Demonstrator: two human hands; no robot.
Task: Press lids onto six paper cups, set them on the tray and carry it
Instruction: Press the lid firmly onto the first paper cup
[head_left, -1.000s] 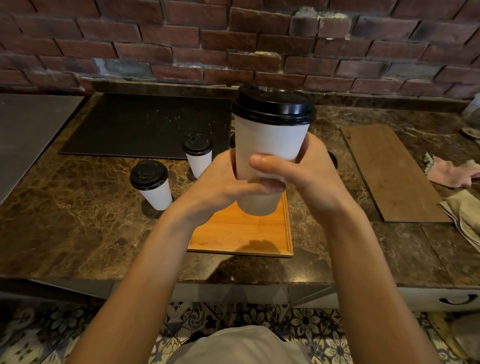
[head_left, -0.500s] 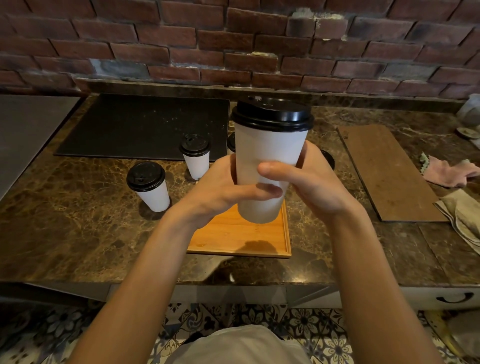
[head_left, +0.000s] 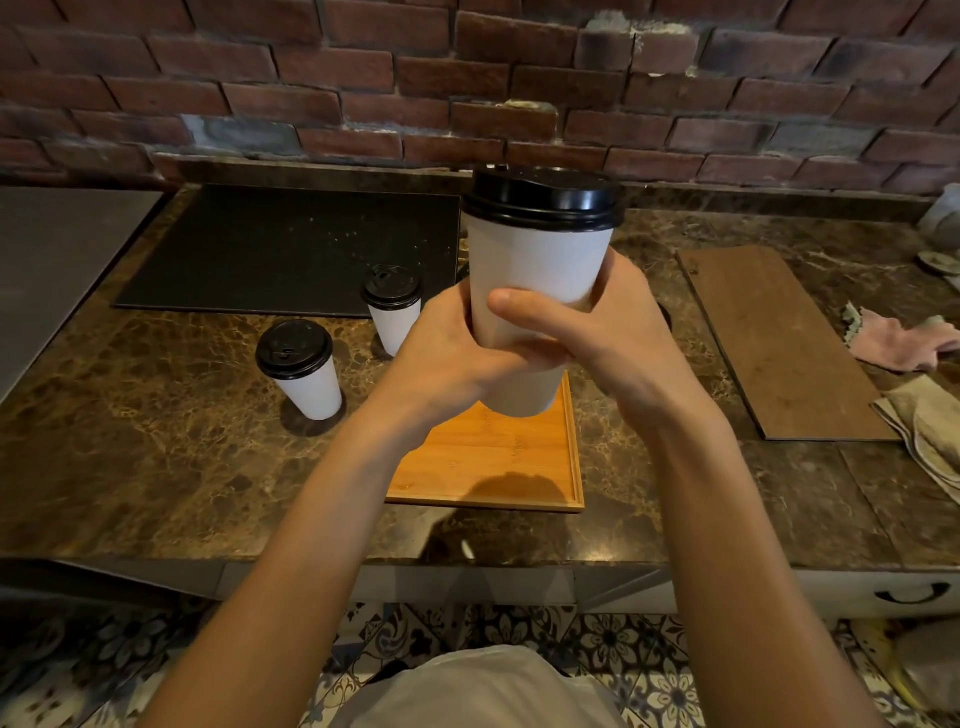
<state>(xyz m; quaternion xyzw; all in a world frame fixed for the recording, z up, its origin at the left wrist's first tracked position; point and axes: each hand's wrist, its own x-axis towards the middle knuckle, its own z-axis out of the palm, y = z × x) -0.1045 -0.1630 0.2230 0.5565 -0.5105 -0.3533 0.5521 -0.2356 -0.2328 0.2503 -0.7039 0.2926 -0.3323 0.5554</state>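
Cup (head_left: 540, 270) stands upright at frame centre, fingers of left hand (head_left: 447, 353) and right hand (head_left: 615, 332) clamped round its lower half; tray (head_left: 519, 457) lies straight below it.

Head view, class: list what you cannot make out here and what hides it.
All in the head view:
Far end of the tray: behind the held cup, left hand and right hand.
Any cups behind the held cup: uncountable, same cover.
The held cup's contents: under its black lid.
Pale object at the right edge: cut off by the frame.
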